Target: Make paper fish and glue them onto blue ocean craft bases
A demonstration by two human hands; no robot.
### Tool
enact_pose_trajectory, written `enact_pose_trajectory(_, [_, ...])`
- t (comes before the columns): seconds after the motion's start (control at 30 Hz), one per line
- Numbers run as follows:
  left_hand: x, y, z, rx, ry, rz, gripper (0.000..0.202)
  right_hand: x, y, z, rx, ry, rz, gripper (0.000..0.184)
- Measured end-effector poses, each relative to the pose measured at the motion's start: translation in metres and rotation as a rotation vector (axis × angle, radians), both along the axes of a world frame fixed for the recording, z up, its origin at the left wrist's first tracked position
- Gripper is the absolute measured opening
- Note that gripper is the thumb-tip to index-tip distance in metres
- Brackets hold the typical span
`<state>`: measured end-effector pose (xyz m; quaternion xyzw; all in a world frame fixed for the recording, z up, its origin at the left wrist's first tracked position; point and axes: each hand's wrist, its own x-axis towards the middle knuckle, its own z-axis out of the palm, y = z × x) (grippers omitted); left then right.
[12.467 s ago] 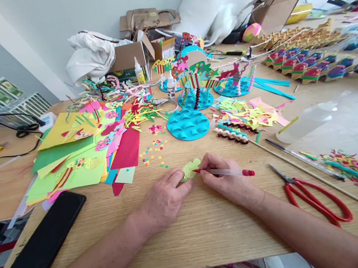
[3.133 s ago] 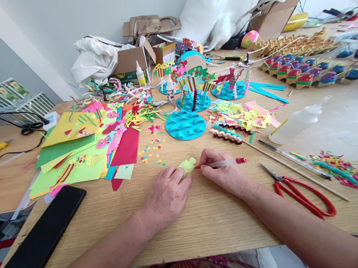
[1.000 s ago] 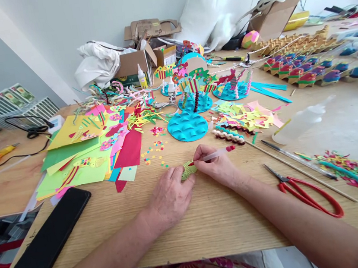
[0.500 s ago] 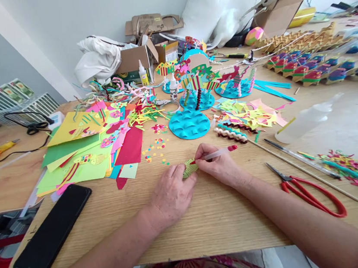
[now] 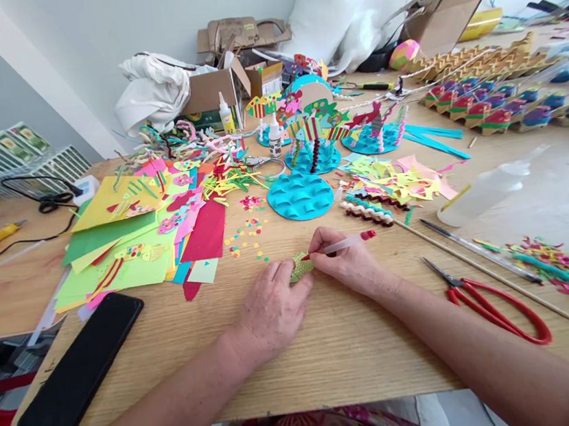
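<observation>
A small yellow-green paper fish lies on the wooden table in front of me. My left hand rests on the table with its fingertips pressed onto the fish's left end, holding it flat. My right hand is closed around a clear pen with a red cap, its red tip touching the fish. A good part of the fish is hidden under my fingers.
Red-handled scissors and thin sticks lie to the right. A black phone sits at the front left. Coloured paper sheets, a blue wavy disc, glue bottles and paper scraps fill the middle.
Over the last second both hands have stayed on the fish; the pen tip has shifted only slightly. Earlier the pen lay flatter, pointing more to the right.
</observation>
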<state>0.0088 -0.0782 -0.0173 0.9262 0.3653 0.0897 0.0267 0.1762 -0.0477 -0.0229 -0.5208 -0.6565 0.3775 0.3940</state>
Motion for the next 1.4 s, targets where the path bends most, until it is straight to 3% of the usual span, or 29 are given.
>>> enact_pose_trajectory(0.47, [0.0005,0.0004,0.0,0.001,0.002,0.004,0.029,-0.0004,0.0015,-0.0023,0.062,-0.058,-0.033,0.007])
enact_pose_trajectory(0.7, [0.0001,0.0002,-0.0006,-0.01,0.0,0.0,0.028,-0.0003,0.0002,0.0004,0.044,0.026,-0.066,0.005])
enact_pose_trajectory(1.4, [0.0002,-0.0001,0.0009,-0.004,0.009,0.004,0.029,0.0008,0.0013,-0.0015,0.06,-0.046,-0.033,0.006])
